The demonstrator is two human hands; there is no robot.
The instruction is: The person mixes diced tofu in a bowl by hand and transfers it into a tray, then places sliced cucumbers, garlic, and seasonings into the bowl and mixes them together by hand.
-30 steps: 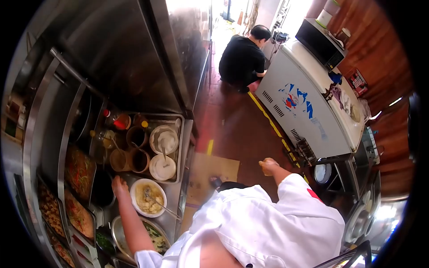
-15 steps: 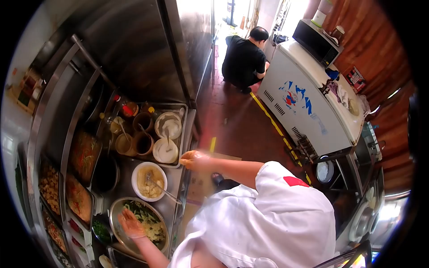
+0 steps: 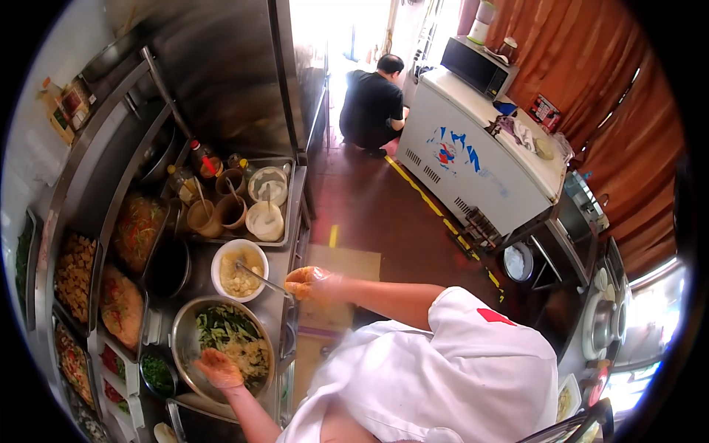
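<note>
A wide metal mixing bowl [image 3: 179, 336] holds chopped greens [image 3: 221, 325] and a pale crumbly mix [image 3: 247, 358]. Over its near side is my left hand [image 3: 219, 369] in a clear plastic glove, open, fingers loosely stretched and nothing in it. Just behind stands a white bowl [image 3: 216, 275] of pale yellow mash [image 3: 240, 279], with a metal spoon [image 3: 264, 279] leaning out over the counter edge. My right hand [image 3: 306, 283], also gloved and stained orange, has its fingers closed at the end of the spoon's handle.
A tray [image 3: 294, 177] holds several sauce pots and two white tubs. To the left are trays of food [image 3: 122, 306], a dark pot [image 3: 168, 267] and a bowl of chopped green herbs [image 3: 156, 373]. A person in black [image 3: 371, 107] crouches beside a white chest freezer [image 3: 480, 140].
My right hand has come from beside the tray down to the spoon's handle. The left hand stays over the mixing bowl. The whole view has shifted slightly.
</note>
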